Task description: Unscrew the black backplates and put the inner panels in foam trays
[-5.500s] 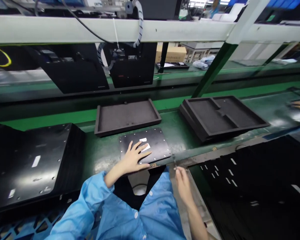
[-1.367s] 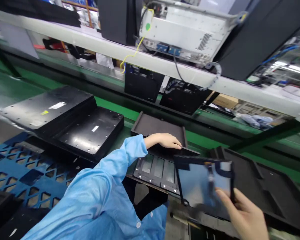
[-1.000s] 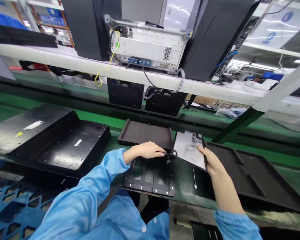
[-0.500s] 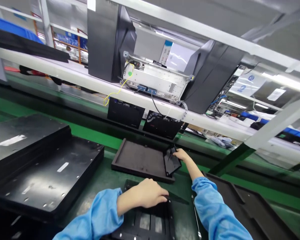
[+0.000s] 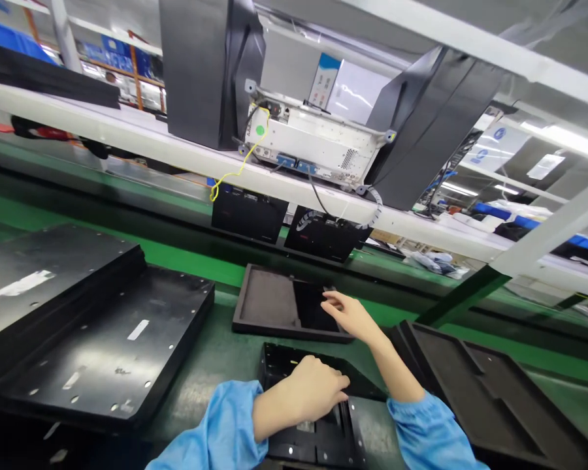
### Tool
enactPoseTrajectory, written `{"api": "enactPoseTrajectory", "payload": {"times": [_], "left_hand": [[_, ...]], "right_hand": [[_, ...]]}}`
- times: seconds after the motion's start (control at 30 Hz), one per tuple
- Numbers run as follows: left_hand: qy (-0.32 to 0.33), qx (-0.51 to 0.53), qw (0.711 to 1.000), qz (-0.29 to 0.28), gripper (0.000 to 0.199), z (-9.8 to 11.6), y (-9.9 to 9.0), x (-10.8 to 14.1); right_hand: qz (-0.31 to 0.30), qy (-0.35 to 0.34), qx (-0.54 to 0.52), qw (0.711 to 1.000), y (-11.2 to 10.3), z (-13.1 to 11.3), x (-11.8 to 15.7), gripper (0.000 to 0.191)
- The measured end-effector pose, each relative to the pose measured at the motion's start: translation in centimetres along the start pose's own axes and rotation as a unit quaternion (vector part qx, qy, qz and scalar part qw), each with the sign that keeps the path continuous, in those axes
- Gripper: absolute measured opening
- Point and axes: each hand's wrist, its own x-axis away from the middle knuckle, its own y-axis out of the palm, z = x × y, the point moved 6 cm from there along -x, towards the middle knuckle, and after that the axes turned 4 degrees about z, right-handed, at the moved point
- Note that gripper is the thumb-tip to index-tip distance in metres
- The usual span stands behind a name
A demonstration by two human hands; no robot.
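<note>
The right hand [image 5: 347, 314], fingers loosely bent and apart, is holding nothing over one panel [image 5: 311, 307]; whether it is touching is not showing. The panel is lying inside one tray [image 5: 269, 297], filling its right part and looking black, smooth and glossy. The left hand [image 5: 310, 391] is curling over one case [image 5: 340, 450]; I cannot tell whether it is gripping. Two dark shells [image 5: 169, 326] are resting at left; two black units [image 5: 247, 212] are showing below one shelf [image 5: 147, 132].
</note>
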Motion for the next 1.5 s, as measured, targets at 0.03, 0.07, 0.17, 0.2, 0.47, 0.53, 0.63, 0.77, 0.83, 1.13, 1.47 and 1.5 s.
{"api": "enactPoseTrajectory", "payload": {"times": [0.03,0.07,0.17,0.2,0.47,0.53,0.63,0.77,0.83,1.13,1.47,1.5], "left_hand": [[0.003,-0.006,1.0,0.007,0.027,0.1,0.3,0.1],[0.006,-0.014,1.0,0.013,0.027,0.3,0.7,0.2],[0.015,-0.055,0.998,0.034,0.03,1.0,3.1,1.1],[0.017,-0.075,0.996,0.045,0.033,1.3,4.3,1.6],[0.027,-0.181,0.978,0.102,0.046,3.1,11.0,7.0],[0.032,-0.188,0.977,0.097,0.046,3.3,10.4,7.4],[0.032,-0.184,0.98,0.073,0.048,3.8,9.3,7.4],[0.042,-0.188,0.979,0.06,0.05,5.1,8.8,7.4],[0.045,-0.197,0.977,0.069,0.05,5.5,8.8,7.6],[0.033,-0.209,0.971,0.112,0.046,5.0,8.0,8.3],[0.037,-0.191,0.975,0.106,0.046,4.0,7.9,9.0],[0.034,-0.191,0.975,0.111,0.046,3.9,8.1,9.2]], "right_hand": [[0.018,0.001,-0.029,0.999,-0.8,1.0,2.0,0.045],[0.042,0.011,-0.059,0.997,-1.6,2.3,4.1,0.047],[0.131,0.081,-0.127,0.98,-3.4,7.7,10.7,0.056],[0.161,0.11,-0.144,0.97,-3.4,9.5,13.0,0.06],[0.176,0.286,-0.283,0.898,7.6,14.5,25.8,0.083],[0.166,0.304,-0.319,0.882,9.4,13.9,26.6,0.083],[0.164,0.336,-0.362,0.854,9.9,13.9,27.0,0.082],[0.181,0.349,-0.43,0.812,9.7,14.3,27.1,0.075],[0.192,0.358,-0.452,0.795,9.8,14.3,27.4,0.074],[0.212,0.346,-0.429,0.807,10.9,13.1,28.4,0.071],[0.213,0.356,-0.419,0.808,11.2,12.0,28.7,0.073],[0.208,0.359,-0.413,0.811,11.3,11.9,28.7,0.073]]}}
